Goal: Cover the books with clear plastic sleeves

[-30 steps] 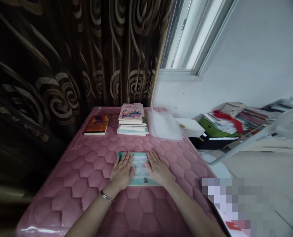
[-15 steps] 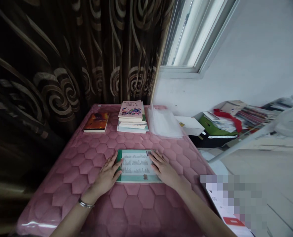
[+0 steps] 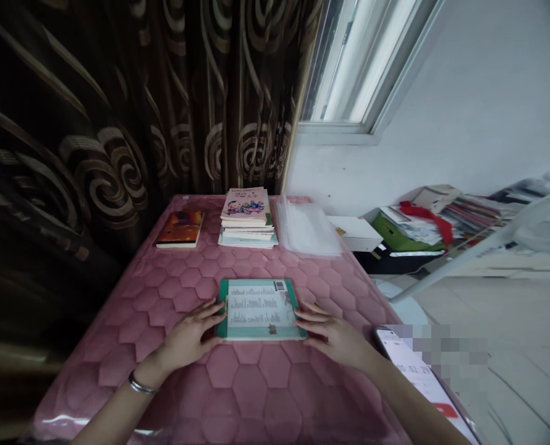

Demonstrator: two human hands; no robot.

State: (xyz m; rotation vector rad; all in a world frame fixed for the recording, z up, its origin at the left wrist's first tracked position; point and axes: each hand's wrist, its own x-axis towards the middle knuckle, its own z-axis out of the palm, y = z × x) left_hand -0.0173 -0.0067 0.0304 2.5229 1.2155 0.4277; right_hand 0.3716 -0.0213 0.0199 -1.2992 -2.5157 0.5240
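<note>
A book [image 3: 259,312] with a teal-and-white cover lies flat on the pink padded table, its printed text and barcode facing up. My left hand [image 3: 194,334] is at its left side, fingers spread and fingertips touching the edge, with the thumb by the near corner. At the opposite side, my right hand [image 3: 333,334] has its fingers stretched out onto the right edge and its thumb by the near right corner. Neither hand is closed around the book. The undersides of the fingertips are hidden.
Toward the back stand a stack of books [image 3: 247,222], an orange-brown book [image 3: 180,229] and clear plastic sleeves [image 3: 306,228]. A phone [image 3: 421,371] lies at the table's right edge. Beyond are a white box [image 3: 356,232] and a pale fan-like stand [image 3: 460,262]. A patterned curtain [image 3: 131,123] hangs at left.
Both hands have slid outward from the top of the teal book to its side edges, uncovering the barcode and right border. The book stays nearly in place.
</note>
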